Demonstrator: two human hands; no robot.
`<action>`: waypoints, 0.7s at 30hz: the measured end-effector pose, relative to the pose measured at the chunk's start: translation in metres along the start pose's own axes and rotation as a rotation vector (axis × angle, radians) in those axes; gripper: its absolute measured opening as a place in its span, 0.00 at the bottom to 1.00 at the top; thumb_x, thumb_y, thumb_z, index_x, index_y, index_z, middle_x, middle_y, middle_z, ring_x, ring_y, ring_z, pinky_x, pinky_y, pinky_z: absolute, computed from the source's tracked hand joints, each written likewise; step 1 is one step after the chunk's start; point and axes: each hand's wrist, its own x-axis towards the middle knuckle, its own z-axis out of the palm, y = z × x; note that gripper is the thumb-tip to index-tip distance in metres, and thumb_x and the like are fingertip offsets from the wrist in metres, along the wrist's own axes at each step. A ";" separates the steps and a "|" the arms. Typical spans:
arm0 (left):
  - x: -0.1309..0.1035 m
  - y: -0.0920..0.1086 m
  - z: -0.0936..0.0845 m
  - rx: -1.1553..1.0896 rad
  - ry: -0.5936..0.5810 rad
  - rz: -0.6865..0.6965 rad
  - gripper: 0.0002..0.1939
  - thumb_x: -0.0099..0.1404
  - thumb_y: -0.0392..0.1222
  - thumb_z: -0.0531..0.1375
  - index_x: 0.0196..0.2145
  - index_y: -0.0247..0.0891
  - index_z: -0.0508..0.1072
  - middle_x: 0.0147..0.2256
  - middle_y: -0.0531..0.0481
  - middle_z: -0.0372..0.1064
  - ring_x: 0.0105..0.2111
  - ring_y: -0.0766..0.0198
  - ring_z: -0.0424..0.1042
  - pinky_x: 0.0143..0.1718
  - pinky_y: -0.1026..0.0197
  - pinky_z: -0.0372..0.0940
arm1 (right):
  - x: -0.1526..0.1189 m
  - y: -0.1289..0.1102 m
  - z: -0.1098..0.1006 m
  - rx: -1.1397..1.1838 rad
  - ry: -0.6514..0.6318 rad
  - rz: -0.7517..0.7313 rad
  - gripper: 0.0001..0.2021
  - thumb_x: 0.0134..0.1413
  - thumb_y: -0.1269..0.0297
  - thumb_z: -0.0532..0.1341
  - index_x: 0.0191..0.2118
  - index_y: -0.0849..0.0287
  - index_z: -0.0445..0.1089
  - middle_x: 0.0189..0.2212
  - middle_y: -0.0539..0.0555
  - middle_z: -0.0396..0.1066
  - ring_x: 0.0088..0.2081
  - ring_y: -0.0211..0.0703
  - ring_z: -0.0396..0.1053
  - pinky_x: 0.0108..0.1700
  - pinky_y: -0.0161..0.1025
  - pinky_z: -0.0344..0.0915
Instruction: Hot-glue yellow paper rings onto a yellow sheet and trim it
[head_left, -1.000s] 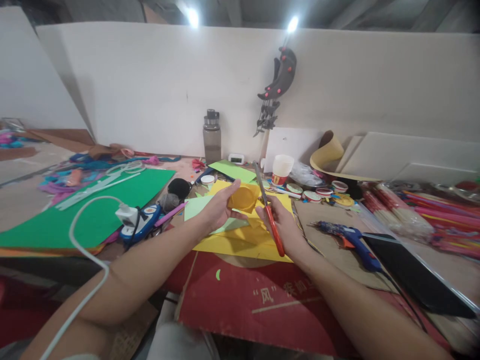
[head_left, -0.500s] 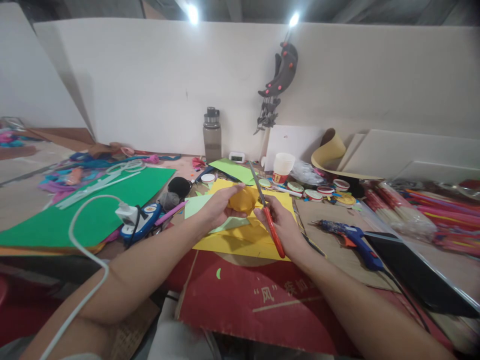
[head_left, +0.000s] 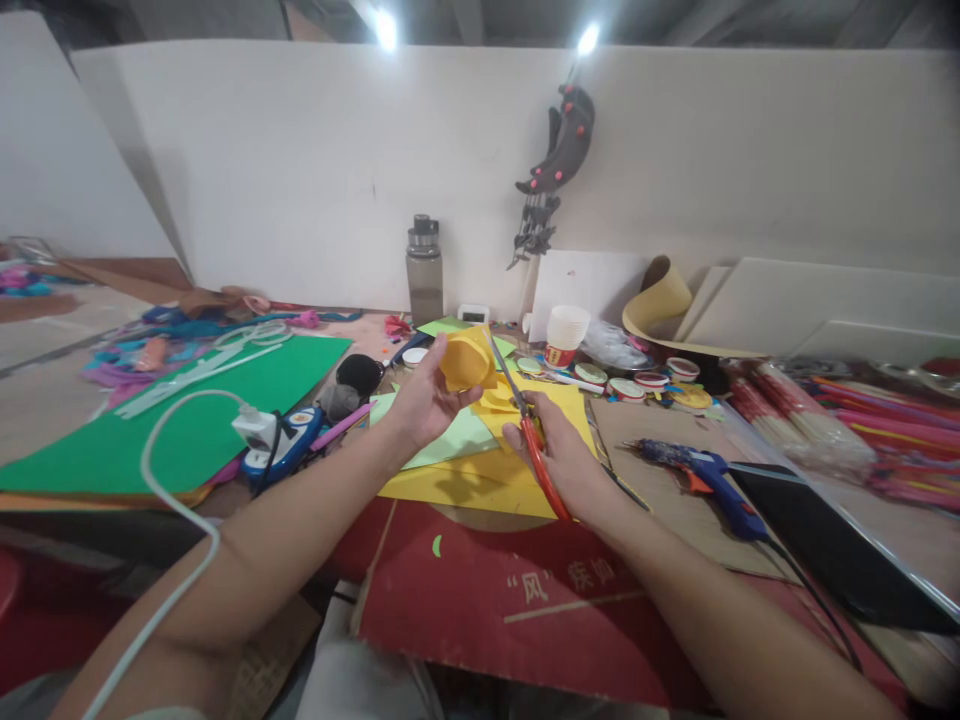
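Note:
My left hand holds a small yellow paper piece by its left and lower edges, with a rounded shape showing on it. In my right hand are scissors with red handles, their blades pointing up and away beside the piece's right edge. Whether the blades touch the paper I cannot tell. Beneath both hands lie a yellow sheet and a pale green sheet on a red board.
A blue glue gun lies at the right near a black tablet-like panel. Paper cups and a bottle stand at the back. A green sheet and a white cable are at the left.
My left hand has moved left and slightly up with the yellow piece, which now faces more toward the camera. The scissors have shifted slightly left and down.

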 end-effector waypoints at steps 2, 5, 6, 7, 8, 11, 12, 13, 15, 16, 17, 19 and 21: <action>-0.001 -0.002 0.000 0.001 -0.002 -0.018 0.10 0.71 0.46 0.60 0.40 0.35 0.75 0.34 0.49 0.78 0.29 0.65 0.78 0.24 0.66 0.74 | 0.001 0.001 0.000 -0.014 -0.020 -0.001 0.24 0.60 0.44 0.57 0.52 0.57 0.65 0.47 0.60 0.72 0.47 0.51 0.68 0.51 0.47 0.64; -0.001 -0.005 0.001 -0.003 -0.007 -0.035 0.11 0.71 0.46 0.60 0.39 0.35 0.75 0.33 0.50 0.77 0.27 0.66 0.77 0.22 0.68 0.72 | 0.002 0.002 0.001 -0.024 -0.052 0.014 0.24 0.60 0.44 0.56 0.51 0.58 0.67 0.43 0.58 0.73 0.43 0.49 0.68 0.48 0.45 0.64; -0.001 -0.006 0.001 -0.005 -0.012 -0.032 0.11 0.71 0.47 0.60 0.39 0.35 0.74 0.33 0.50 0.77 0.26 0.67 0.77 0.22 0.68 0.72 | 0.002 0.002 0.001 -0.027 -0.060 0.015 0.24 0.60 0.44 0.56 0.51 0.59 0.67 0.41 0.57 0.73 0.41 0.48 0.68 0.46 0.44 0.64; -0.001 -0.007 0.000 -0.003 -0.022 -0.030 0.11 0.71 0.47 0.61 0.39 0.35 0.74 0.33 0.50 0.77 0.27 0.67 0.77 0.22 0.68 0.72 | 0.002 0.002 0.001 -0.030 -0.063 0.013 0.24 0.60 0.44 0.56 0.51 0.59 0.68 0.40 0.57 0.73 0.40 0.47 0.68 0.45 0.43 0.64; -0.001 -0.007 0.000 0.002 -0.035 -0.029 0.12 0.70 0.48 0.61 0.39 0.35 0.74 0.33 0.50 0.77 0.27 0.67 0.77 0.22 0.68 0.71 | 0.002 0.003 0.001 -0.032 -0.063 0.009 0.24 0.60 0.45 0.56 0.51 0.59 0.68 0.38 0.56 0.73 0.38 0.46 0.67 0.43 0.42 0.63; 0.000 -0.008 -0.001 0.020 -0.064 -0.041 0.14 0.70 0.50 0.60 0.38 0.35 0.74 0.33 0.50 0.76 0.27 0.67 0.77 0.22 0.68 0.71 | 0.002 0.004 0.001 -0.035 -0.061 0.002 0.23 0.60 0.46 0.56 0.51 0.59 0.69 0.34 0.53 0.71 0.35 0.44 0.66 0.39 0.40 0.62; 0.000 -0.008 -0.001 0.023 -0.064 -0.045 0.14 0.71 0.50 0.60 0.38 0.35 0.74 0.33 0.50 0.76 0.27 0.67 0.77 0.22 0.68 0.71 | 0.002 0.004 0.000 -0.037 -0.063 0.001 0.23 0.60 0.46 0.57 0.51 0.59 0.69 0.33 0.52 0.71 0.34 0.43 0.65 0.38 0.39 0.61; -0.001 -0.008 0.000 0.025 -0.060 -0.047 0.14 0.71 0.51 0.60 0.38 0.35 0.74 0.33 0.51 0.76 0.27 0.67 0.77 0.22 0.68 0.71 | 0.002 0.004 0.000 -0.040 -0.063 0.001 0.22 0.60 0.47 0.57 0.50 0.59 0.70 0.32 0.52 0.70 0.33 0.43 0.65 0.38 0.39 0.61; -0.001 -0.007 0.000 0.033 -0.051 -0.047 0.14 0.71 0.51 0.60 0.38 0.35 0.74 0.33 0.51 0.76 0.27 0.67 0.76 0.22 0.68 0.71 | 0.002 0.003 -0.001 -0.045 -0.062 -0.003 0.22 0.59 0.47 0.57 0.49 0.59 0.70 0.30 0.51 0.69 0.32 0.42 0.64 0.36 0.38 0.60; -0.001 -0.006 0.001 0.040 -0.048 -0.047 0.14 0.71 0.51 0.60 0.38 0.35 0.73 0.32 0.51 0.76 0.27 0.67 0.76 0.22 0.68 0.71 | 0.001 0.003 -0.001 -0.049 -0.061 -0.006 0.21 0.59 0.47 0.57 0.48 0.59 0.71 0.30 0.50 0.69 0.32 0.42 0.63 0.36 0.38 0.60; -0.001 -0.006 0.001 0.048 -0.047 -0.046 0.14 0.71 0.51 0.60 0.38 0.35 0.73 0.32 0.51 0.76 0.27 0.67 0.76 0.22 0.68 0.71 | 0.001 0.002 -0.002 -0.054 -0.059 -0.007 0.21 0.59 0.47 0.58 0.47 0.58 0.71 0.29 0.50 0.68 0.31 0.41 0.63 0.36 0.38 0.60; -0.001 -0.006 0.001 0.064 -0.052 -0.045 0.15 0.70 0.52 0.60 0.38 0.35 0.74 0.32 0.50 0.76 0.27 0.66 0.76 0.23 0.67 0.71 | 0.001 0.001 -0.002 -0.062 -0.053 -0.008 0.20 0.59 0.47 0.58 0.45 0.58 0.72 0.28 0.49 0.68 0.30 0.41 0.62 0.35 0.37 0.60; -0.001 -0.006 0.000 0.071 -0.068 -0.047 0.15 0.71 0.52 0.60 0.39 0.35 0.74 0.33 0.50 0.76 0.28 0.66 0.76 0.23 0.67 0.71 | 0.000 -0.001 -0.003 -0.067 -0.044 -0.010 0.19 0.59 0.46 0.58 0.44 0.57 0.72 0.27 0.49 0.68 0.30 0.40 0.62 0.34 0.37 0.59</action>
